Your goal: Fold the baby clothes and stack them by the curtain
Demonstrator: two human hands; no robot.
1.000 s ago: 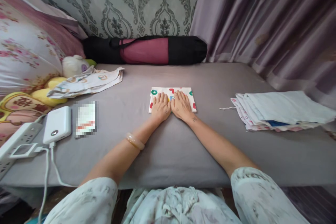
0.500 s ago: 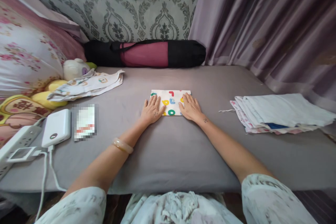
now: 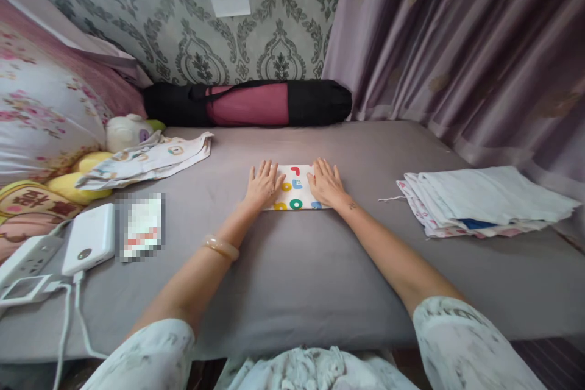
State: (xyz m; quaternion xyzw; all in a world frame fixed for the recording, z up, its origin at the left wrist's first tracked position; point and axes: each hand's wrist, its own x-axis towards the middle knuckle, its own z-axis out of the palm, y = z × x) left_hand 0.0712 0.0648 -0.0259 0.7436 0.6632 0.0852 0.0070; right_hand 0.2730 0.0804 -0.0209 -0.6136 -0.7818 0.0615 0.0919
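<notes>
A folded white cloth [image 3: 296, 187] with coloured letter shapes lies flat in the middle of the grey surface. My left hand [image 3: 265, 184] rests flat over its left edge, fingers spread. On the right edge lies my right hand [image 3: 326, 183], also palm down with its fingers stretched out. Neither hand grips the cloth. Its middle shows between my hands, while parts of both side edges are hidden beneath them.
At right lies a stack of folded cloths [image 3: 484, 198]. A patterned cloth [image 3: 155, 158] is at back left, near plush toys [image 3: 125, 132]. A white power bank [image 3: 91, 237] and power strip [image 3: 34, 256] sit left. A long black-and-red bag [image 3: 247, 103] lies behind.
My left hand has shifted slightly left and my right hand slightly up on the cloth. The whole view has tilted a little.
</notes>
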